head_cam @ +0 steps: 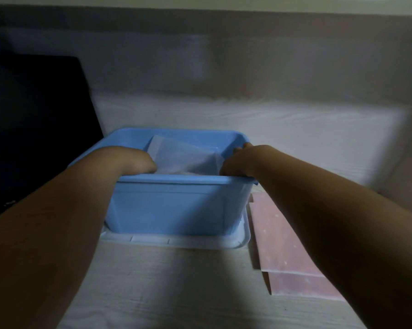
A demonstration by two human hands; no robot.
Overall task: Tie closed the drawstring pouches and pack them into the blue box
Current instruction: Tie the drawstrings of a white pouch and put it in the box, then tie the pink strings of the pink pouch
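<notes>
Forearms: we reach forward with both across the pale worktop (176,281) toward the blue box (171,205).
Left hand (145,162): it dips over the near-left rim into the box. Its fingers are hidden behind the near wall, so we cannot tell whether they hold anything.
Right hand (238,162): it sits at the near-right corner of the rim with fingers curled. Blur keeps us from telling whether they grip the pouch's end or the rim.
Pouch (183,155): white and already inside the box, it lies directly between our hands. Its long axis runs roughly left to right, and its far-left corner tilts up toward the back wall.
Reach: both hands sit at the pouch's ends, neither clearly nearer.
Our reading: packing is under way, and settling the pouch flat looks like the next call.
Surroundings: a white lid (176,241) lies under the box, reddish sheets (283,238) just to its right, and a dark shape (34,127) to the left.
</notes>
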